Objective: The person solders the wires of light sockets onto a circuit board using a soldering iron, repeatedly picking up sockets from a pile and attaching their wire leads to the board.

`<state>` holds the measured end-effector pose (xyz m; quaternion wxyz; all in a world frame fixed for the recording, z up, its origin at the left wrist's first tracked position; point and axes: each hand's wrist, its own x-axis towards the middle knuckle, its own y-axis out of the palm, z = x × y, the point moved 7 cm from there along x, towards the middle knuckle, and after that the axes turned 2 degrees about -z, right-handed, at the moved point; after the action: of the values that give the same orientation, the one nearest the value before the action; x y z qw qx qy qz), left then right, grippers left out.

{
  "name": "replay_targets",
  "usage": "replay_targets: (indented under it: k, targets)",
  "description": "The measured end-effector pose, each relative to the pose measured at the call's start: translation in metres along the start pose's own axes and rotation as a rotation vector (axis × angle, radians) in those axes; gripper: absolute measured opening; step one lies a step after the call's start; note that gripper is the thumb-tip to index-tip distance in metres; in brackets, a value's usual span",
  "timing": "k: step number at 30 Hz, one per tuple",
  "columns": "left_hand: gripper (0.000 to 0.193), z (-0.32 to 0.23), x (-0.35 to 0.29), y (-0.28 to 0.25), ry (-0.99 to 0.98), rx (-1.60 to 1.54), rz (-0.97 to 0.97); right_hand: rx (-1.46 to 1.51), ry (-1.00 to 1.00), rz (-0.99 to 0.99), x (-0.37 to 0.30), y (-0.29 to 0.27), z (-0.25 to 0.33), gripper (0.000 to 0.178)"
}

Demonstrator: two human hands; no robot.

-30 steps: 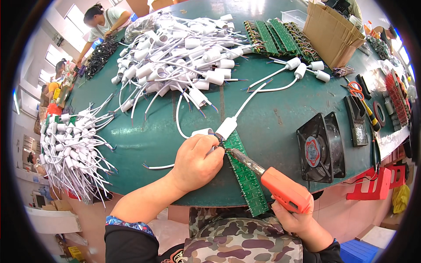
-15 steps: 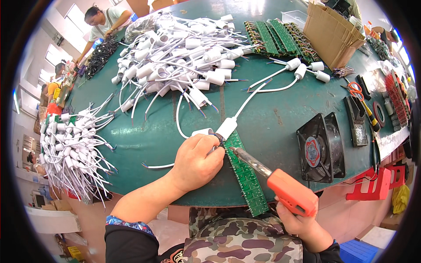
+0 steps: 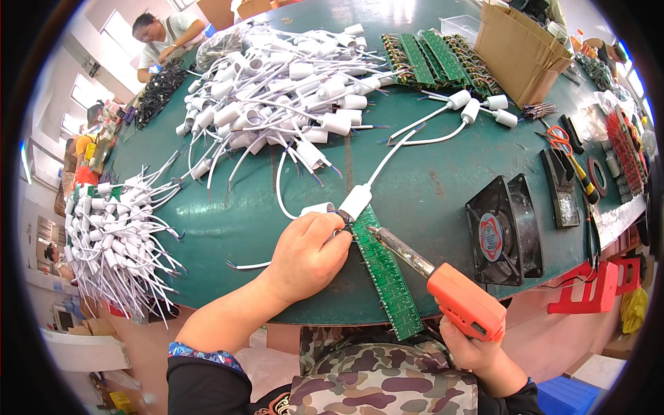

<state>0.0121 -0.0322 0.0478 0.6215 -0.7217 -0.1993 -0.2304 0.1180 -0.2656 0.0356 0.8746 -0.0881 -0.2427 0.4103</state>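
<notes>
My right hand (image 3: 474,344) grips an orange-handled soldering iron (image 3: 465,299), its metal tip touching or just over the upper end of a narrow green circuit board (image 3: 389,280). My left hand (image 3: 310,254) is closed at that same end. A small dark thing shows at its fingertips, but what the fingers hold is mostly hidden. Right beside them a white lamp socket (image 3: 355,202) leans against the board's far end, with its white cable running away up the table. A second white socket (image 3: 317,209) lies partly behind my left hand.
A large heap of white cabled sockets (image 3: 277,90) lies ahead; another bunch (image 3: 114,238) is at the left. On the right stand a black fan (image 3: 503,232), orange scissors (image 3: 559,140) and a cardboard box (image 3: 522,52). Green boards (image 3: 436,59) lie far off. A co-worker (image 3: 166,41) sits far left.
The soldering iron has shifted slightly right and down along the board, with my right hand. My left hand stays nearly still. The far co-worker's arm has drawn in.
</notes>
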Motion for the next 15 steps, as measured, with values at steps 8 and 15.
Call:
replay_targets:
  k: [8, 15]
  targets:
    - [0.023, 0.0025, 0.0024, -0.0027, -0.017, -0.145, -0.009, -0.031, -0.031, -0.025, -0.0097, -0.0023, -0.0048, 0.040]
    - [0.023, -0.0007, 0.0007, 0.0003, -0.018, -0.087, -0.035, -0.032, -0.076, 0.017, -0.0066, 0.0014, -0.0045, 0.045]
